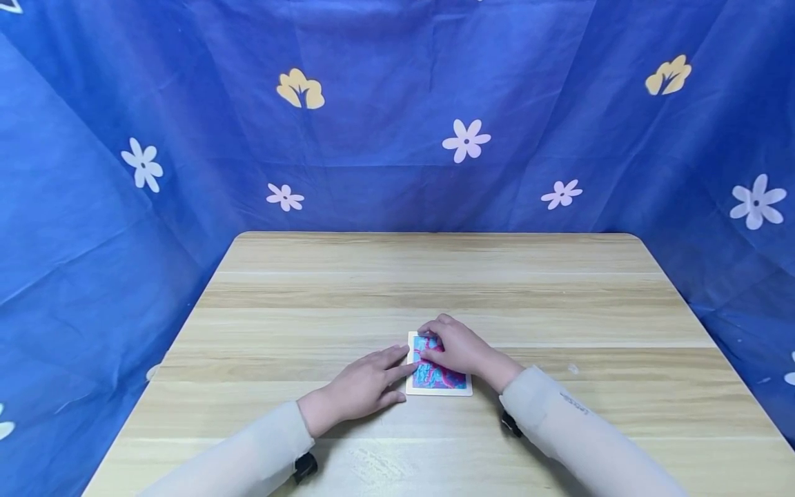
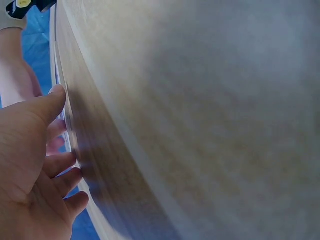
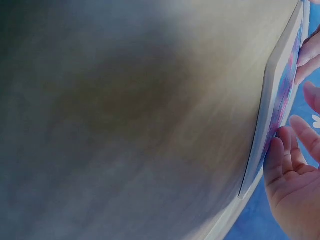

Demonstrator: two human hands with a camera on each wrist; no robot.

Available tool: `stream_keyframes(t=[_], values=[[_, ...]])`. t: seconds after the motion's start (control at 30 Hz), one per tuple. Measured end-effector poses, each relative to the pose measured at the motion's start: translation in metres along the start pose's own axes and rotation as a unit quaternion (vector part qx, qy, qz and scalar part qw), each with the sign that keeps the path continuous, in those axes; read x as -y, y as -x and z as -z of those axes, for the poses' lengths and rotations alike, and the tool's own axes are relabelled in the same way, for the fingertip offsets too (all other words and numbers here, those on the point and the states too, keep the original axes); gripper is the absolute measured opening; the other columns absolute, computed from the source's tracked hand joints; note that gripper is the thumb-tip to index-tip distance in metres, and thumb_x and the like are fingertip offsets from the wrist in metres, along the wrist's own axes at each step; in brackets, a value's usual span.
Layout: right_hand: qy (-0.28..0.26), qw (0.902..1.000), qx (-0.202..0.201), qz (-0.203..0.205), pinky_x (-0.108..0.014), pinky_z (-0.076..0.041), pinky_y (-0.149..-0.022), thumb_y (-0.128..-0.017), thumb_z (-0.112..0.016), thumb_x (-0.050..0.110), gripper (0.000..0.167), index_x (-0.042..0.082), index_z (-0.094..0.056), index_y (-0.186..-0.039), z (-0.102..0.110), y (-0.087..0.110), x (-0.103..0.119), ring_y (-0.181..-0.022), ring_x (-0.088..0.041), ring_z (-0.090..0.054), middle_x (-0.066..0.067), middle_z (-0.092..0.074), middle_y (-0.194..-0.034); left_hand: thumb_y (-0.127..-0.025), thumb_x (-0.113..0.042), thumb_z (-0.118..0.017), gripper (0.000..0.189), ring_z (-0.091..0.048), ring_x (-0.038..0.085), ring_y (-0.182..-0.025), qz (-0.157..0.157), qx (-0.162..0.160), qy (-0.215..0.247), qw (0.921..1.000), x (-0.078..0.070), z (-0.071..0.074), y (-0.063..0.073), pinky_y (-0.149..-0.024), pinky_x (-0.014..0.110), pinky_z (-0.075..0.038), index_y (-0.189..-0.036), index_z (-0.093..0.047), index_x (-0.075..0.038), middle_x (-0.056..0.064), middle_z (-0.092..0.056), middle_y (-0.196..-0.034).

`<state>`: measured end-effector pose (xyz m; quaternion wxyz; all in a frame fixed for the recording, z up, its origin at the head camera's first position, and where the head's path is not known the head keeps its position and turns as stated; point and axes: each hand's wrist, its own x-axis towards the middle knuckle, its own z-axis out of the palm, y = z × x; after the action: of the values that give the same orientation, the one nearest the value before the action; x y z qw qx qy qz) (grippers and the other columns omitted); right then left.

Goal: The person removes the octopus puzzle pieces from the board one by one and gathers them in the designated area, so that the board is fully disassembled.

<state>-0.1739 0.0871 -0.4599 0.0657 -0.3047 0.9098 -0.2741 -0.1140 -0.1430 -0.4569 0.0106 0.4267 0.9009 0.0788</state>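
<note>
A small flat board (image 1: 437, 391) with a pale border and a blue and pink picture (image 1: 428, 376) lies near the middle of the table. My left hand (image 1: 366, 386) is at its left edge, fingers extended, one fingertip reaching onto the picture. From the right, my right hand (image 1: 461, 346) lies over the upper right part, thumb on the picture and fingers bent lightly near the top border. The right wrist view has the board (image 3: 270, 82) edge-on, with fingertips of my right hand (image 3: 295, 172) against its face. My left hand (image 2: 37, 155) appears with loosely bent fingers in the left wrist view.
The wood-grain table (image 1: 435, 276) has rounded far corners. A blue cloth (image 1: 385, 124) with white flowers and yellow tree shapes hangs behind it and along both sides. Dark wrist devices sit under both pale sleeves (image 1: 248, 449).
</note>
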Motion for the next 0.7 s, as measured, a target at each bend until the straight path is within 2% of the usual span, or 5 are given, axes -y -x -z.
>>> stream_keyframes(t=[0.3,0.7], values=[[-0.009,0.9998,0.016,-0.003,-0.033,-0.047,-0.087,-0.086,-0.071,0.028,0.038,0.012,-0.063,-0.120,-0.0007,-0.0009,-0.0017,-0.091,-0.013,-0.055,0.000,-0.056,-0.104,-0.093,-0.040,-0.060,0.056,-0.040,0.032,-0.132,-0.003,-0.007,-0.002,1.0000,-0.0034,-0.0008,0.0002,-0.105,0.043,-0.037,-0.139,-0.050,-0.010,0.021,-0.041,-0.143],[-0.004,0.9993,0.036,-0.007,-0.029,-0.044,-0.075,-0.089,-0.069,0.027,0.033,0.016,-0.064,-0.119,-0.0001,0.0009,0.0008,-0.077,-0.011,-0.047,0.002,-0.050,-0.095,-0.092,-0.039,-0.061,0.056,-0.040,0.031,-0.131,0.001,-0.007,-0.006,1.0000,-0.0073,-0.0023,0.0015,-0.105,0.042,-0.037,-0.139,-0.051,-0.010,0.020,-0.042,-0.143]])
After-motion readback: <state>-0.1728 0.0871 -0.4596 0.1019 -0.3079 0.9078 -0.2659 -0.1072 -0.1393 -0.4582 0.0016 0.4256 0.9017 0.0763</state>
